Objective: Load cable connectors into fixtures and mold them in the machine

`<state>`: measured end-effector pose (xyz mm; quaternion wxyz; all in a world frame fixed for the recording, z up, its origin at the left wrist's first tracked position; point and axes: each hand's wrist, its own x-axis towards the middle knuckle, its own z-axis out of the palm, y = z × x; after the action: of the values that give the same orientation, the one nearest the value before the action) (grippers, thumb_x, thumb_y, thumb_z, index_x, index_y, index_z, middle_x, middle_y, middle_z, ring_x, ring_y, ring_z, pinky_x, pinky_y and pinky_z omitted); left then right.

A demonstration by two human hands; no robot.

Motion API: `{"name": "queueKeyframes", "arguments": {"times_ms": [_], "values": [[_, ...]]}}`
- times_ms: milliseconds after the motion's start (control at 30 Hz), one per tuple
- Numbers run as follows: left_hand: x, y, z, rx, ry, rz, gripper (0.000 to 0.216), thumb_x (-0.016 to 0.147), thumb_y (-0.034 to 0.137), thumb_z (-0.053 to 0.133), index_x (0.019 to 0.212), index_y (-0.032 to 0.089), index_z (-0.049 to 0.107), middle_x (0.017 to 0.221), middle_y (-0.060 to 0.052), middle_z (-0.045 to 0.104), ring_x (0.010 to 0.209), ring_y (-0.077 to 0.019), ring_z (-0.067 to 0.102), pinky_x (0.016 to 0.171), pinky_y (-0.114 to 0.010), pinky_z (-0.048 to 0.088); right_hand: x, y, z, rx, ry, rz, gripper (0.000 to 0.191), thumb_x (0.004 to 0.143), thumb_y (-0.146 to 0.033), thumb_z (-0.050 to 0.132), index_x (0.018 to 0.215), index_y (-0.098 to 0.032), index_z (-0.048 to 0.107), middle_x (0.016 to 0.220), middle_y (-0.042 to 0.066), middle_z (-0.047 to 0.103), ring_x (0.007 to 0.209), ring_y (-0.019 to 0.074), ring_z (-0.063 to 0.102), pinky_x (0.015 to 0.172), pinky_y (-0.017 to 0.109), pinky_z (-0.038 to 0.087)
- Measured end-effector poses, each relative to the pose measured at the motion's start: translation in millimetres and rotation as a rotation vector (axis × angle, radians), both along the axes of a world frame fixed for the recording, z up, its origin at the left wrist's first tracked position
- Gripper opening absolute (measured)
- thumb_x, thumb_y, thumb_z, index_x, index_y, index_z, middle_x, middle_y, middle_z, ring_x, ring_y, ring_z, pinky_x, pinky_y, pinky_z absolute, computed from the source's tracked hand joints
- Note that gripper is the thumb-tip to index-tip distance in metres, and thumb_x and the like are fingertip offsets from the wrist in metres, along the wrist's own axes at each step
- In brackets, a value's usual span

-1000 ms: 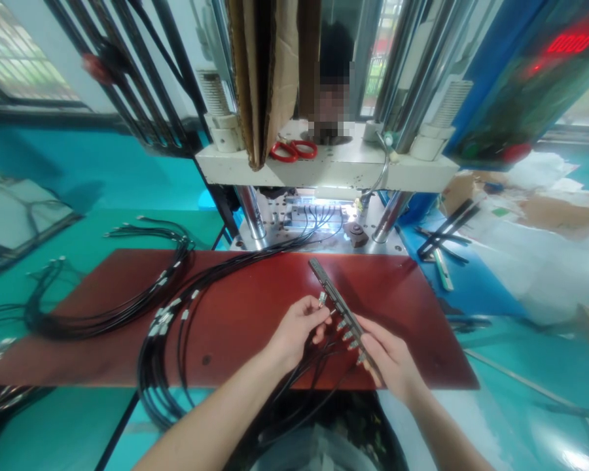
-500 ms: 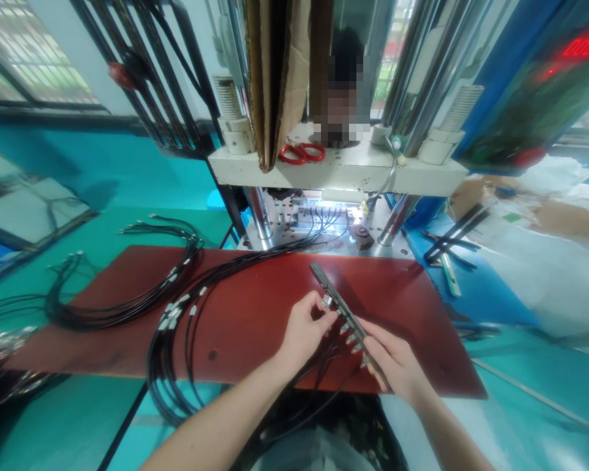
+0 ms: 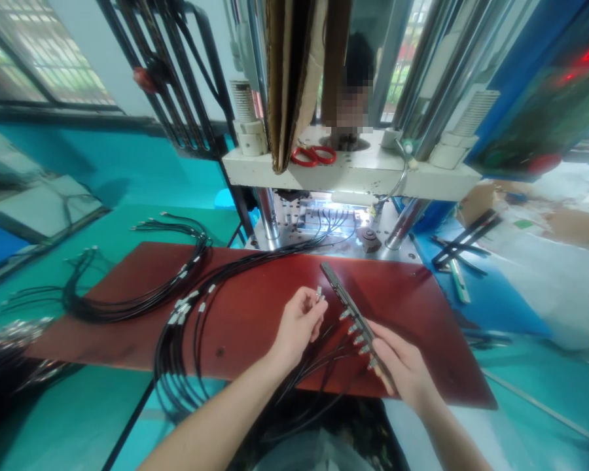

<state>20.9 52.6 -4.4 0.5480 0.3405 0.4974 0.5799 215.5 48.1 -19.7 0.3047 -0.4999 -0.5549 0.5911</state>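
My right hand (image 3: 406, 364) grips the lower part of a dark slotted bar (image 3: 352, 311), tilted over the brown board. Several silver cable connectors (image 3: 358, 340) sit along its left edge, their black cables running down and left beneath my hands. Just left of the bar, my left hand (image 3: 300, 322) pinches a small silver connector (image 3: 319, 294), held apart from the bar. Its own cable is mostly hidden by the fingers. A bundle of black cables (image 3: 169, 356) with white tags loops across the board to my left.
Behind the brown board (image 3: 255, 314) stands a press (image 3: 353, 173) with red-handled scissors (image 3: 314, 155) on its white plate. Cable ends lie in its lit lower tooling. Another cable bundle (image 3: 127, 307) rests at left; pliers and a cutter (image 3: 460, 281) lie at right.
My left hand has drawn back left from the bar with the connector, opening a gap between them. My right hand still holds the bar. The whole view has shifted slightly.
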Motion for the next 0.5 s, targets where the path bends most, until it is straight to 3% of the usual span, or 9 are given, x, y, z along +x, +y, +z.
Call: {"name": "queueKeyframes", "arguments": {"times_ms": [233, 500], "values": [[2.4, 6.1, -3.6, -0.195, 0.089, -0.163, 0.029, 0.07, 0.041, 0.058, 0.066, 0.012, 0.053, 0.051, 0.005, 0.045, 0.034, -0.0012, 0.03, 0.033, -0.016, 0.017, 6.0, -0.5, -3.1, -0.039, 0.013, 0.078, 0.052, 0.082, -0.048, 0.046, 0.122, -0.015, 0.045, 0.049, -0.004, 0.049, 0.034, 0.006, 0.036, 0.032, 0.018, 0.029], [0.0, 10.8, -0.3, -0.236, 0.043, -0.252, 0.035, 0.066, 0.046, 0.06, 0.063, 0.012, 0.056, 0.045, 0.006, 0.04, 0.032, -0.0016, 0.029, 0.033, -0.017, 0.014, 9.0, 2.6, -3.5, 0.014, -0.05, 0.133, 0.054, 0.083, -0.048, 0.044, 0.123, -0.013, 0.046, 0.047, -0.003, 0.049, 0.036, 0.0084, 0.038, 0.035, 0.021, 0.034]]}}
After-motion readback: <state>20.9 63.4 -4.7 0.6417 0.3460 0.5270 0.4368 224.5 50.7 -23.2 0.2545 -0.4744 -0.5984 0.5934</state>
